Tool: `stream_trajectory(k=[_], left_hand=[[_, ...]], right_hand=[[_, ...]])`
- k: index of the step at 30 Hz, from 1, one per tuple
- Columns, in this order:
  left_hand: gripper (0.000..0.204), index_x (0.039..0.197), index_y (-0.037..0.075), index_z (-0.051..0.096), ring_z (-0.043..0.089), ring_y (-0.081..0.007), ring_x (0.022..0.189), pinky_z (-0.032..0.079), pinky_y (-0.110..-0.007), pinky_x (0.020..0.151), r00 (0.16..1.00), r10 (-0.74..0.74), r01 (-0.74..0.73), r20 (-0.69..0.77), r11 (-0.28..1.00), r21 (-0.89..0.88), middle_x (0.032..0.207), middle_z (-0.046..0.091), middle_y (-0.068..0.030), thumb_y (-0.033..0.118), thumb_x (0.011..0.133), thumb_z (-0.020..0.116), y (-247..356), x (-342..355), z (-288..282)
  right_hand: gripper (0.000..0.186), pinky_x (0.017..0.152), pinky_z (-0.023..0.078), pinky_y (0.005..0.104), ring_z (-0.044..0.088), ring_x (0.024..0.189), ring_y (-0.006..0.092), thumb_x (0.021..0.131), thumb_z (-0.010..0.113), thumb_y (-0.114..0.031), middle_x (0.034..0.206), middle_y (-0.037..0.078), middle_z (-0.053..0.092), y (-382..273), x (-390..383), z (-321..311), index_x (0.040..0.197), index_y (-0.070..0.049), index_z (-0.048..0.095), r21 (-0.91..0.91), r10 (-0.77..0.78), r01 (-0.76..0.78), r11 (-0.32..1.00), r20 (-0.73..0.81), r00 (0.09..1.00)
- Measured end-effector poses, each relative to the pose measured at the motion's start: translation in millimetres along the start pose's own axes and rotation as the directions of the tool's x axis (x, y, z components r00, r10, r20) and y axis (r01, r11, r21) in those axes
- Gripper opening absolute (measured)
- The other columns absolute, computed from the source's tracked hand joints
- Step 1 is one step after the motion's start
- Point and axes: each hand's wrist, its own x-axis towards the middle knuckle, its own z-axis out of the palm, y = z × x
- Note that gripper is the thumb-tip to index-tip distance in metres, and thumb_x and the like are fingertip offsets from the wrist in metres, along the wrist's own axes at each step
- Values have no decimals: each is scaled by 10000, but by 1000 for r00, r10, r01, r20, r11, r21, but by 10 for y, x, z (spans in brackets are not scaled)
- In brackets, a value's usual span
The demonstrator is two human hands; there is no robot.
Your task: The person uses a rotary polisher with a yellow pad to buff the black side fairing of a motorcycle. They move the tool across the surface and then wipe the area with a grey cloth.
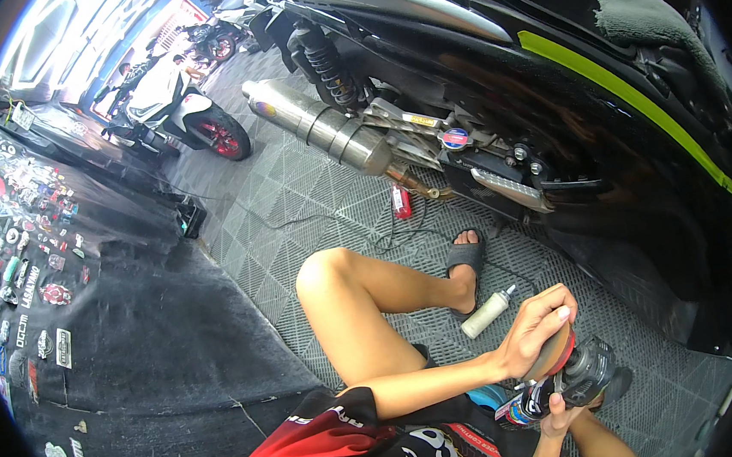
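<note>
My left hand (542, 331) reaches across in front of me, with its fingers bent over the edge of a round orange-and-dark pad (552, 356). That pad sits on the head of a black handheld polisher (591, 372). Below it, my right hand (560, 419) is closed around the polisher's body, its thumb upright and most fingers hidden behind the tool. Beside my sandalled foot, a pale squeeze bottle (486, 313) with a pointed nozzle lies on its side on the floor.
A black motorcycle (636, 164) with a silver exhaust (324, 129) fills the right side. A grey cloth (655, 21) hangs over it. A cable (297, 223) and a small red object (401, 202) lie on the tiled floor. A sticker-covered dark sheet (151, 331) is at left; a white motorcycle (171, 102) stands behind.
</note>
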Motion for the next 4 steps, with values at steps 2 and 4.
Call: stream_trajectory(k=[2, 4], left_hand=[[368, 891, -19, 530, 505, -220, 812, 401, -341, 765, 998, 5, -9, 62, 999, 53, 849, 506, -97, 321, 1017, 469, 26, 30, 38], [378, 910, -16, 527, 502, -236, 831, 402, -358, 780, 991, 25, -36, 130, 996, 81, 859, 510, -103, 345, 1015, 490, 29, 78, 85]], right_hand=[[780, 1028, 478, 406, 608, 1160, 284, 816, 724, -339, 1318, 177, 584, 3, -21, -19, 1424, 57, 436, 20, 4, -4, 1000, -7, 1000], [786, 1034, 478, 411, 610, 1161, 285, 810, 734, -332, 1318, 185, 583, 20, -44, -87, 1426, 53, 435, 59, 23, -23, 998, -8, 1000]])
